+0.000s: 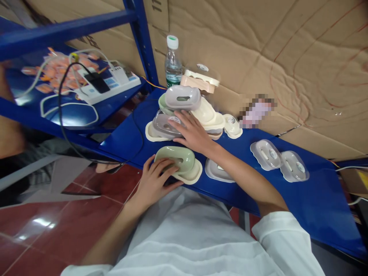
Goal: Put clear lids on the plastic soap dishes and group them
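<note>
My left hand is at the table's front edge, its fingers curled over the near side of a green soap dish and its thumb by a cream soap dish tray under it. My right hand reaches across to the pile, fingers stretched and apart, over a grey soap dish with a clear lid. Whether its fingertips touch the lid I cannot tell. Above them a light grey soap dish lies on a green one. Cream soap dish parts are stacked to the right. My right forearm partly covers another grey soap dish.
Two lidded soap dishes lie on the blue table at right. A water bottle stands behind the pile. At left, a power strip and orange wrapped pieces lie beyond a blue frame post. A black cable hangs there.
</note>
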{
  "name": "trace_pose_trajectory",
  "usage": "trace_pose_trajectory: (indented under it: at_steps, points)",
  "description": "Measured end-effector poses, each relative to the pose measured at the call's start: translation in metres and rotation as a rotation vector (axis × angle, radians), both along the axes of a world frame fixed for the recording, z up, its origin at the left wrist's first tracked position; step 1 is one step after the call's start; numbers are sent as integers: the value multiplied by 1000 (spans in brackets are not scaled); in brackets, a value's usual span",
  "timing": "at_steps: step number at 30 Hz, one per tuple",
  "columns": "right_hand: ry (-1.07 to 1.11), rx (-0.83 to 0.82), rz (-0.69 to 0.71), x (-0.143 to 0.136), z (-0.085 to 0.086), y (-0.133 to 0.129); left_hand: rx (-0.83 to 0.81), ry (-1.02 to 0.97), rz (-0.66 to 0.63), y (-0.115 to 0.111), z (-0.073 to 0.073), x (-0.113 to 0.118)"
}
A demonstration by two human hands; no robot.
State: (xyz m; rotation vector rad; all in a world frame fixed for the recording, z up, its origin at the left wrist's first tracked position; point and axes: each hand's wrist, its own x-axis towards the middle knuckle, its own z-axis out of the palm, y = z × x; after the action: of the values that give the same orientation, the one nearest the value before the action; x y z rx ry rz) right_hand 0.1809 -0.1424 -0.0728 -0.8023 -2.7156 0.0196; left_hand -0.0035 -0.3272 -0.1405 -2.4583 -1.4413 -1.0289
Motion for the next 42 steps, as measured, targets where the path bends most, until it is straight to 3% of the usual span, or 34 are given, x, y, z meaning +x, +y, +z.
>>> trace_pose_trajectory:
  at_steps: [5, 7, 10, 14, 17, 21, 26, 32, 37, 42]
  points:
    - [31, 84, 69, 14, 12, -6, -4, 34, 31, -1, 2, -3]
    - [113, 140, 103, 42, 22, -22, -3, 52, 62, -1, 4, 0]
    - [244, 146, 73, 105, 30, -67, -41, 89, 157, 0, 8, 7]
    - [398, 38, -179, 185, 9, -144, -66, 93, 205, 3, 7, 16]
    - [438, -19, -326, 215, -16, -182, -27, 52, 168, 7, 0, 20]
    - [401, -152, -313, 219, -32, -190, -11, 7, 153, 12, -6, 23]
    - [325, -281, -237, 212, -24, -173, -10, 7, 176, 10, -6, 24]
    - [297, -344, -199, 203, -14, -171, 15, -24, 193, 12, -14, 27]
    - [233, -244, -209, 188, -12, -174, 4, -86, 216, 14, -17, 28]
    - [111, -95, -234, 176, -20, -181, -78, -101, 251, 9, -20, 22]
